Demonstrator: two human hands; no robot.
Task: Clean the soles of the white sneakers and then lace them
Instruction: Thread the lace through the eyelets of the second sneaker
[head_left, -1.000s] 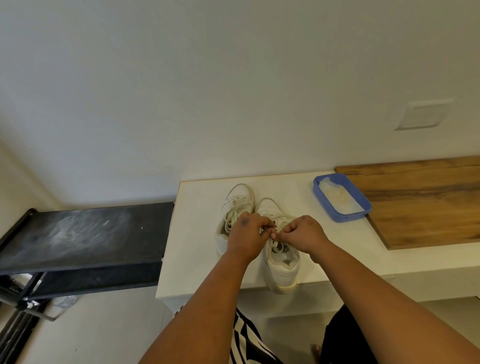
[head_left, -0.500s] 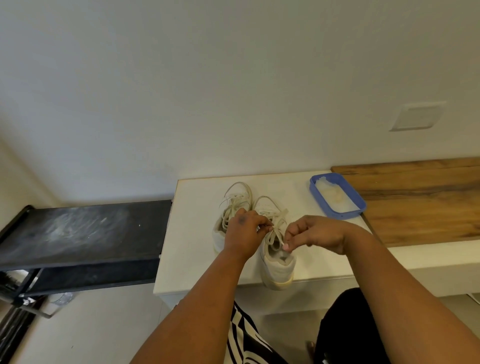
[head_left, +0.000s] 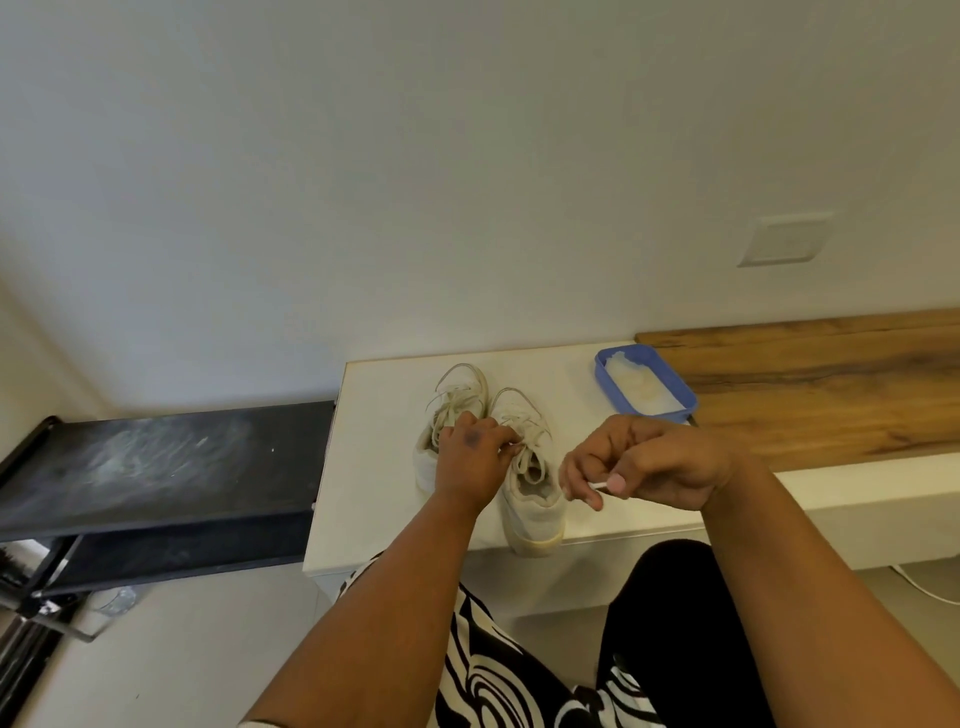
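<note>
Since the earlier frame, the right hand (head_left: 644, 465) has drawn away to the right of the shoe, pulling a lace end (head_left: 598, 485) out with it; thumb and forefinger pinch the pale tip while the other fingers curl loosely. The left hand (head_left: 470, 457) stays on the lacing of the right sneaker (head_left: 532, 483), fingertips pinched on the lace (head_left: 530, 452) at the eyelets. That sneaker stands with its heel at the front edge of the white bench (head_left: 374, 467), toe toward the wall. The left sneaker (head_left: 454, 410) sits just beside it, touching, partly hidden behind the left hand, its laces loose. Farther right, a blue tray (head_left: 602, 379) with something whitish inside rests by a wooden board (head_left: 831, 395). A black shelf (head_left: 156, 462) stands to the left of the bench.
</note>
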